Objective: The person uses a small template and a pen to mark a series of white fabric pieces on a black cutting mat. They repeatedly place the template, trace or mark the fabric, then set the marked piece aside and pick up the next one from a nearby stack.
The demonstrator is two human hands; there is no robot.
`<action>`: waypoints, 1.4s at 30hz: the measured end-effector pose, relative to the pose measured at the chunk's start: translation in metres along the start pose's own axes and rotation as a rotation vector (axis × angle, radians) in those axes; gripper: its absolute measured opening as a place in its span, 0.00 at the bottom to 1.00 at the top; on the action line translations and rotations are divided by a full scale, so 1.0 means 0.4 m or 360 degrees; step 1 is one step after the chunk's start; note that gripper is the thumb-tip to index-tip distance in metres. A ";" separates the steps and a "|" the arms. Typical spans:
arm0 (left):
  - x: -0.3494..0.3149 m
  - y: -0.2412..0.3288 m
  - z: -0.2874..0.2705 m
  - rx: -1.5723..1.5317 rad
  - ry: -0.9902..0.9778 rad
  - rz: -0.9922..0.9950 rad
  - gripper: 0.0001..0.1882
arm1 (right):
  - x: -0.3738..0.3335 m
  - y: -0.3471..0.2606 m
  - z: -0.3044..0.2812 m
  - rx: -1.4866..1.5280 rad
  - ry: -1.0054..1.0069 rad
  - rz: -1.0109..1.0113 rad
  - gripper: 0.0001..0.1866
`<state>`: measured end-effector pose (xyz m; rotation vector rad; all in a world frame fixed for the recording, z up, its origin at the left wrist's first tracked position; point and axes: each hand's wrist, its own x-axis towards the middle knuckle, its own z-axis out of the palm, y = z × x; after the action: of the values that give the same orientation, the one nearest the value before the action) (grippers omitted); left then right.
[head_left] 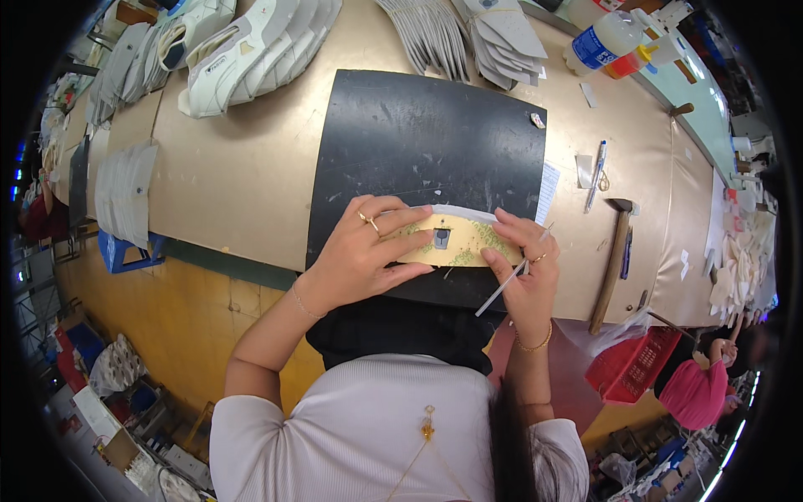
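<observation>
Both hands hold a yellow shoe-upper piece [464,248] with green print, a pale grey strip along its far edge and a small cut-out showing a dark patch. My left hand [355,251] grips its left end, fingertips on the upper face and thumb at the near edge. At the other end, my right hand [532,272] presses the far corner with its fingers, thumb on the near side. A thin whitish stick [502,290] slants between the right hand's fingers; its kind is unclear. Beneath is a black work mat [427,142] at the bench's near edge.
Stacked grey shoe uppers [242,67] and grey cut pieces [506,46] stand at the back. To the right lie a hammer [612,263], a pen [596,176] and small scraps. Bottles [602,42] stand back right; a red basket [634,364] is below the bench edge.
</observation>
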<state>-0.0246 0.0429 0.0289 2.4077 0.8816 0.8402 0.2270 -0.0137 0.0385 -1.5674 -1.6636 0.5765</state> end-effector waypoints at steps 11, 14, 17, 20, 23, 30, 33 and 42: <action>0.003 -0.003 0.008 -0.0065 -0.0003 -0.0051 0.25 | -0.010 0.017 0.003 0.0054 0.0010 0.0015 0.17; 0.000 -0.008 0.013 -0.0048 0.0013 -0.0016 0.23 | -0.010 0.017 0.003 0.0055 0.0013 0.0028 0.16; 0.001 -0.009 0.011 -0.0058 0.0002 -0.0020 0.23 | -0.010 0.021 0.000 0.0095 0.0023 0.0062 0.12; 0.001 -0.010 0.011 -0.0055 -0.0006 -0.0010 0.22 | -0.015 0.028 -0.002 0.0290 0.0099 0.0173 0.14; 0.002 -0.012 0.011 -0.0037 -0.0004 0.0020 0.22 | -0.010 0.013 -0.008 0.0538 0.0228 0.0290 0.31; 0.001 -0.011 0.015 0.0031 -0.0001 0.0054 0.23 | 0.014 0.042 -0.011 0.0568 0.0654 0.0162 0.38; -0.002 -0.010 0.016 0.0057 -0.0003 0.0053 0.25 | 0.025 0.030 -0.012 0.0742 0.0697 0.0051 0.29; 0.007 -0.003 0.014 0.0215 -0.0008 0.0108 0.23 | 0.097 -0.068 -0.004 0.0338 -0.0136 -0.0040 0.10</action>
<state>-0.0196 0.0448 0.0252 2.5685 0.8848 0.8231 0.2129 0.0198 0.0690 -1.3839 -1.6237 0.7895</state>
